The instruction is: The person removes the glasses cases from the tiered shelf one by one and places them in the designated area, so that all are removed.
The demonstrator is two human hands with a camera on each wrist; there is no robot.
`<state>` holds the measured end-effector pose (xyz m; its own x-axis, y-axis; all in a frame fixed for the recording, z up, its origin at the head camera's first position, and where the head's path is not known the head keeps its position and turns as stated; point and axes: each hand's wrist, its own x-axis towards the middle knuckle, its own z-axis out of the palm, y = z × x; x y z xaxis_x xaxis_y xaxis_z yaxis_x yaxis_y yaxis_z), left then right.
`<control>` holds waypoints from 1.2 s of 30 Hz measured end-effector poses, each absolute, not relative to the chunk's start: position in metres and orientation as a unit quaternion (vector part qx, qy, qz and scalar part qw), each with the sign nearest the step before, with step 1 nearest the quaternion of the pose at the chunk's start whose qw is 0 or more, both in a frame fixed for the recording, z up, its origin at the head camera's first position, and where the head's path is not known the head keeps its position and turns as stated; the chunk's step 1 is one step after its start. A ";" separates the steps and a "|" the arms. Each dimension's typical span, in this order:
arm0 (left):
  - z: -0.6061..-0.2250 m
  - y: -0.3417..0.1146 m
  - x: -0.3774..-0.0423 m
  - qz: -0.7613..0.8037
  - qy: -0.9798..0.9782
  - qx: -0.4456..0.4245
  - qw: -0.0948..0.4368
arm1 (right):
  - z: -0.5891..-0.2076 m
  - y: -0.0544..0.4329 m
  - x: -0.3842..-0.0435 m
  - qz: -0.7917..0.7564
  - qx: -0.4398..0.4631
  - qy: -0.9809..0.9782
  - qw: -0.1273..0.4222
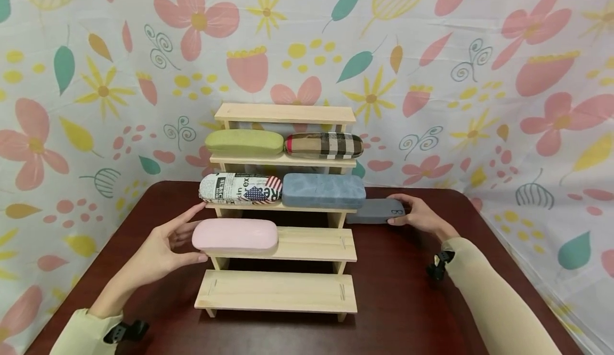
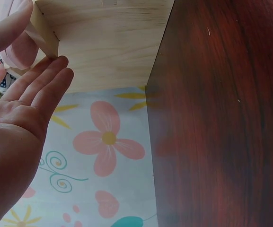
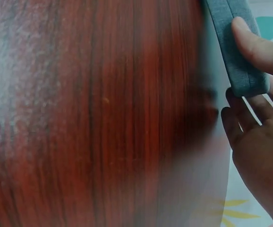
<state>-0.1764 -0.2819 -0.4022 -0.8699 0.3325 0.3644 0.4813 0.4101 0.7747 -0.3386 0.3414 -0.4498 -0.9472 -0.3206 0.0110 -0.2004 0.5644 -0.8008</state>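
Note:
My right hand (image 1: 424, 217) grips the end of a grey glasses case (image 1: 374, 211) behind the right side of the wooden tiered stand (image 1: 283, 291). The right wrist view has the thumb on one face of that grey case (image 3: 242, 61) and fingers around its end. My left hand (image 1: 160, 245) is at the stand's left side, its fingers extended by the shelf edge and the pink glasses case (image 1: 235, 235). In the left wrist view, fingertips meet the wooden edge; whether they also touch the pink case I cannot tell.
Higher shelves carry a newspaper-print case (image 1: 240, 188), a blue case (image 1: 323, 190), a green case (image 1: 244, 142) and a plaid case (image 1: 323, 145). The dark red table (image 1: 403, 291) extends around the stand. A floral curtain (image 1: 408, 35) hangs behind.

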 end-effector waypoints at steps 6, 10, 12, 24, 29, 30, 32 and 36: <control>-0.403 -0.282 -0.176 -0.488 -0.834 -0.246 0.079 | -0.451 0.343 -0.341 -0.422 -0.154 0.891 0.065; -0.404 -0.283 -0.176 -0.490 -0.831 -0.250 0.080 | -0.451 0.343 -0.342 -0.415 -0.160 0.893 0.064; -0.404 -0.282 -0.176 -0.490 -0.831 -0.251 0.081 | -0.452 0.343 -0.342 -0.412 -0.160 0.895 0.061; -0.404 -0.281 -0.176 -0.486 -0.833 -0.250 0.083 | -0.455 0.345 -0.343 -0.393 -0.177 0.901 0.044; -0.404 -0.282 -0.176 -0.485 -0.834 -0.249 0.083 | -0.456 0.345 -0.343 -0.393 -0.174 0.902 0.043; -0.404 -0.282 -0.176 -0.485 -0.834 -0.249 0.082 | -0.456 0.345 -0.342 -0.394 -0.174 0.901 0.042; -0.404 -0.282 -0.176 -0.484 -0.834 -0.250 0.083 | -0.456 0.344 -0.342 -0.394 -0.174 0.901 0.042; -0.404 -0.282 -0.176 -0.486 -0.832 -0.254 0.083 | -0.455 0.344 -0.341 -0.396 -0.175 0.901 0.039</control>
